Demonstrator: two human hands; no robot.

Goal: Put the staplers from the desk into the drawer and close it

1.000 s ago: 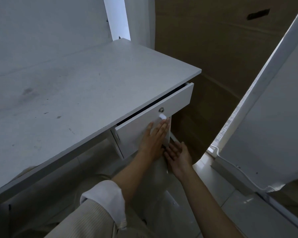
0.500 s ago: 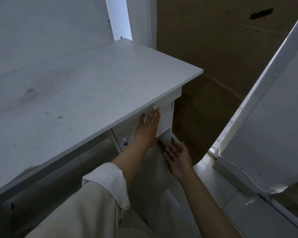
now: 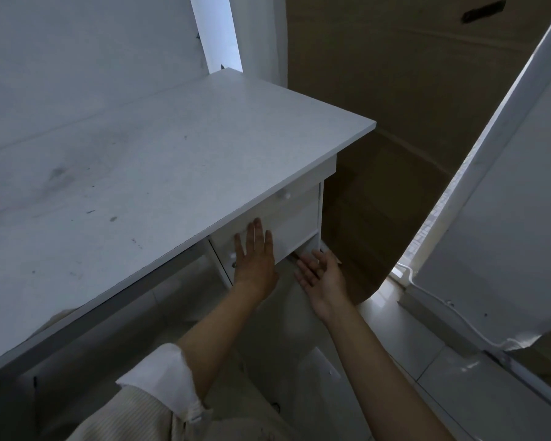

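The white drawer [image 3: 296, 224] under the right end of the white desk [image 3: 134, 173] sits pushed in flush under the desktop, its small round knob [image 3: 283, 195] showing. My left hand [image 3: 255, 253] lies flat with spread fingers against the drawer front and holds nothing. My right hand [image 3: 322, 275] hovers palm-up and open just below the drawer's lower right corner, near the desk leg. No stapler shows anywhere; the drawer's inside is hidden.
A tall brown cardboard box [image 3: 411, 122] stands right of the desk. A white panel [image 3: 506, 218] with a cable leans at the far right above the tiled floor [image 3: 411, 361]. A second lower drawer front [image 3: 228, 256] shows beside my left hand.
The drawer, partly open a second ago, has been pushed fully in by my left hand. My right hand has stayed below it, fingers apart.
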